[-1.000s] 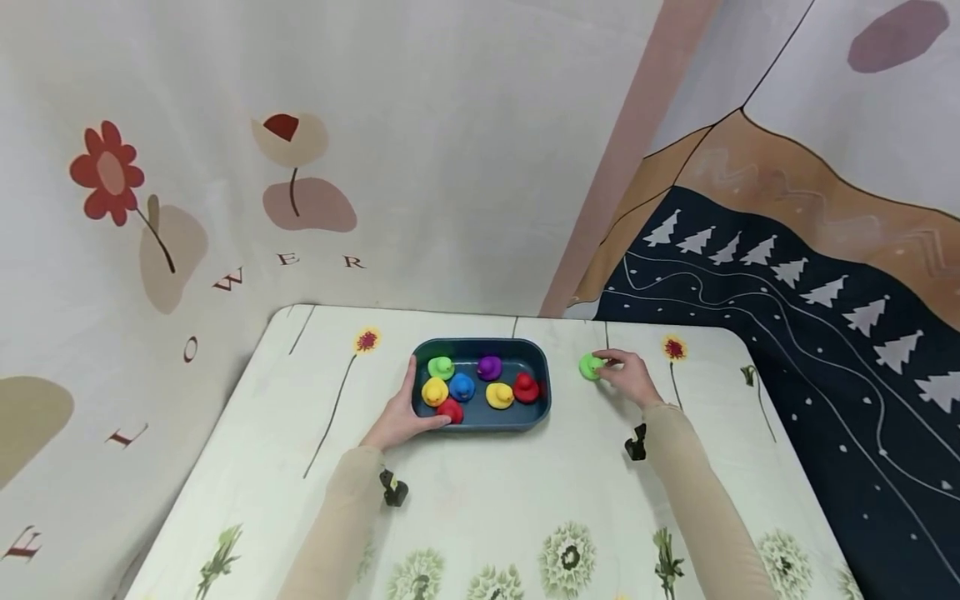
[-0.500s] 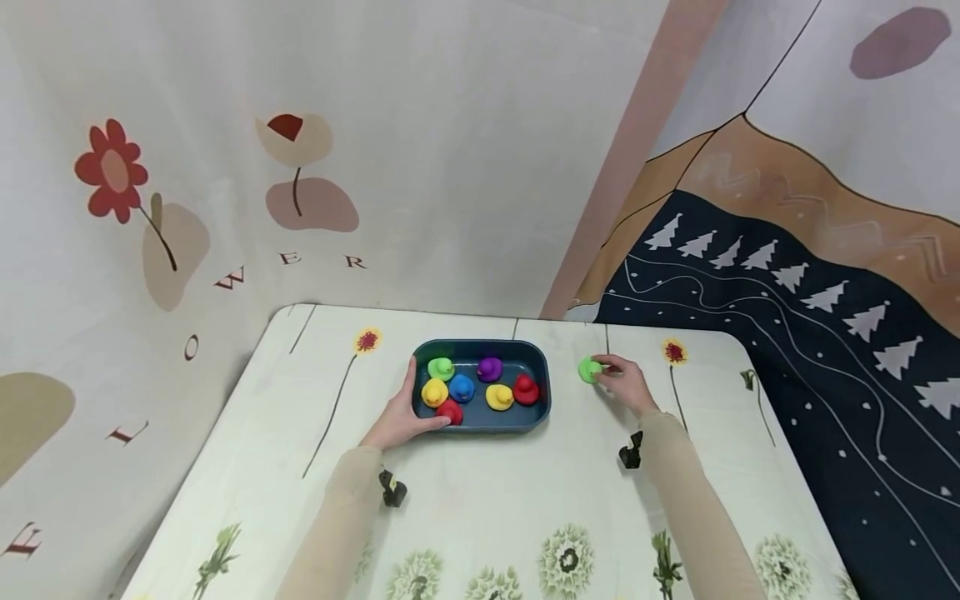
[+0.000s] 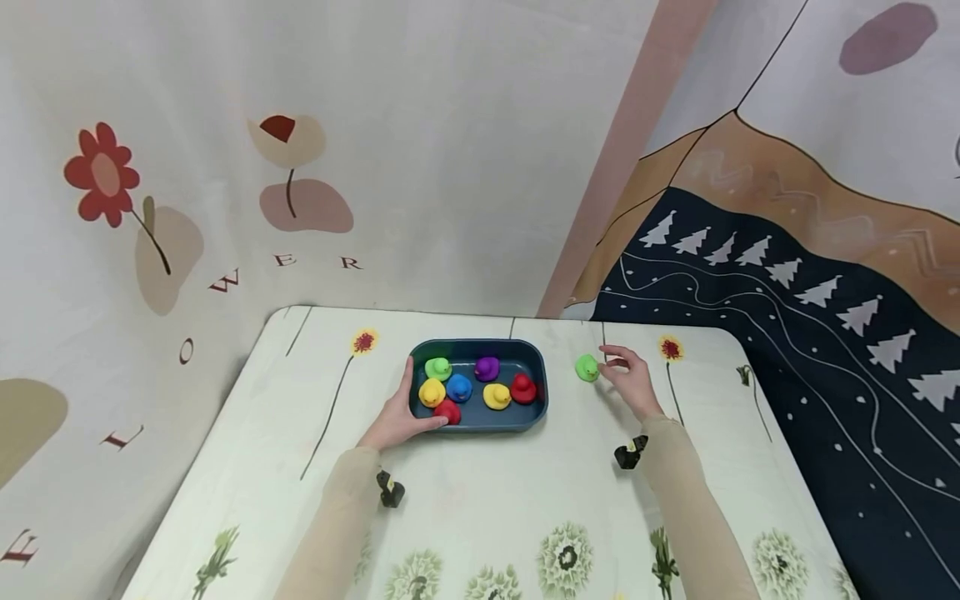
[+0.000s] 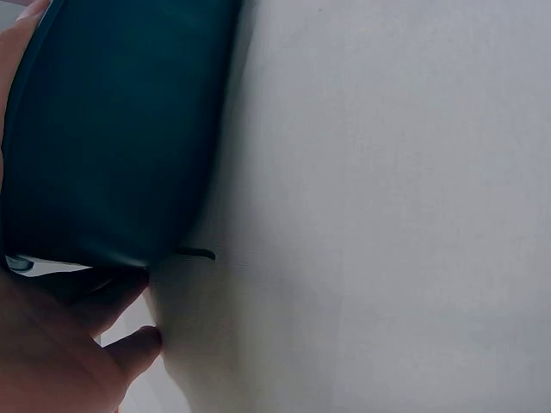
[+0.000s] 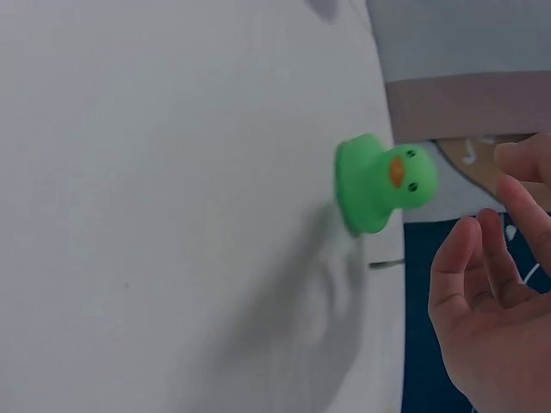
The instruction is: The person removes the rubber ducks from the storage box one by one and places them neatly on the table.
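A dark blue tray (image 3: 495,428) stands on the table with several small rubber ducks in it: green (image 3: 438,369), purple (image 3: 487,368), blue (image 3: 459,388), yellow and red. My left hand (image 3: 393,421) holds the tray's left end, thumb along the front rim. The left wrist view shows the tray's outer wall (image 4: 120,129) beside that hand (image 4: 52,344). Another green rubber duck (image 3: 587,367) sits on the table right of the tray. My right hand (image 3: 632,383) is just right of it. In the right wrist view a gap separates this upright duck (image 5: 370,185) from the loosely bent fingers.
The table (image 3: 480,500) has a white cloth with printed flowers. Behind it hangs a light printed curtain (image 3: 435,167); to the right is a dark fabric with white trees (image 3: 825,367). A small black camera (image 3: 630,452) sits on each wrist.
My right hand has let go of the green duck and its fingers have spread away from it. The duck stays on the table. My left hand keeps its place on the tray.
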`<state>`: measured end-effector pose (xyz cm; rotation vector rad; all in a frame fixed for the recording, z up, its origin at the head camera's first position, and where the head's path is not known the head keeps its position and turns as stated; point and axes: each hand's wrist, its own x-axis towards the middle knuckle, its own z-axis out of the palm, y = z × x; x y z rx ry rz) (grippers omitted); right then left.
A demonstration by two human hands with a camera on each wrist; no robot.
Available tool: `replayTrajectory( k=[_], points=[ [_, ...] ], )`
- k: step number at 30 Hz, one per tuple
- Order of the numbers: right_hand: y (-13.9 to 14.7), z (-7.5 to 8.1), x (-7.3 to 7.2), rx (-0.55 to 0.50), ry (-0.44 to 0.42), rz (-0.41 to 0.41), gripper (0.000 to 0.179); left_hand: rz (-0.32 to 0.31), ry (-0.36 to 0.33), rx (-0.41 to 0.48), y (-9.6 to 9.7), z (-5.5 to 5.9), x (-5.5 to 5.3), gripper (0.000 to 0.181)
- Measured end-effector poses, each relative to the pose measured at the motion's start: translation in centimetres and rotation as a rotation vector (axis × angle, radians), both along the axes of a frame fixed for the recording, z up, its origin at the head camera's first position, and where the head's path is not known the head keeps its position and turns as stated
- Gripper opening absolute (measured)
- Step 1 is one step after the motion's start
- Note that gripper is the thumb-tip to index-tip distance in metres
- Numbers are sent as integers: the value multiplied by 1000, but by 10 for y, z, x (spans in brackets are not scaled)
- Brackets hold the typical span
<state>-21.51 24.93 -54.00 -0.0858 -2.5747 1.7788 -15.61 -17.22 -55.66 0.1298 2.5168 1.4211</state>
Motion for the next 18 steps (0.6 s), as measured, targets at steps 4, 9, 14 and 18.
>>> replayTrajectory(
  k=[4,9,14,18],
  points=[
    [-4,8,4,-8,9,12,37,-3,3,-5,0,-1,0,125],
    [-14,15,9,-29,28,49,34,-1,10,-4,0,-2,-1,125],
    [-24,18,14,-21,42,96,34,-1,11,-5,0,-3,-1,125],
    [-33,19,18,-22,43,129,33,1,8,-7,-1,-3,-1,125]
  ],
)
